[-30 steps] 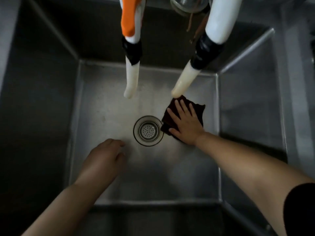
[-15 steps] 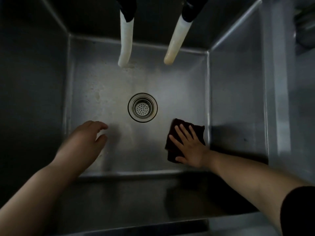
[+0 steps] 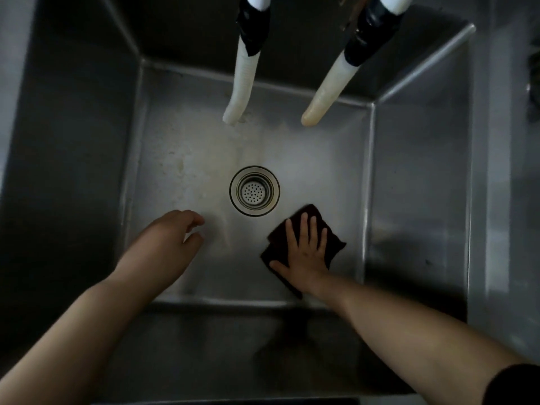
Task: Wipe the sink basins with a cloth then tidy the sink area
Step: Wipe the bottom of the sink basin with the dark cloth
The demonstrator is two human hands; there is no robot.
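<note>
I look down into a deep steel sink basin (image 3: 181, 159) with a round drain strainer (image 3: 254, 190) in the middle of its floor. A dark maroon cloth (image 3: 333, 244) lies flat on the floor, right of and below the drain. My right hand (image 3: 306, 252) presses on the cloth with straight, spread fingers. My left hand (image 3: 163, 247) hovers low over the floor's left front part, fingers loosely curled and holding nothing. Pale residue marks the floor left of the drain.
Two white hoses hang into the basin from the back, the left hose (image 3: 241, 83) and the right hose (image 3: 330, 92), each wrapped with black tape higher up. A steel rim (image 3: 479, 171) runs along the right side. A dark object sits at the far right edge.
My right hand slid the cloth from the back right of the drain toward the front wall, then a little left toward the drain. My left hand stayed over the left front floor.
</note>
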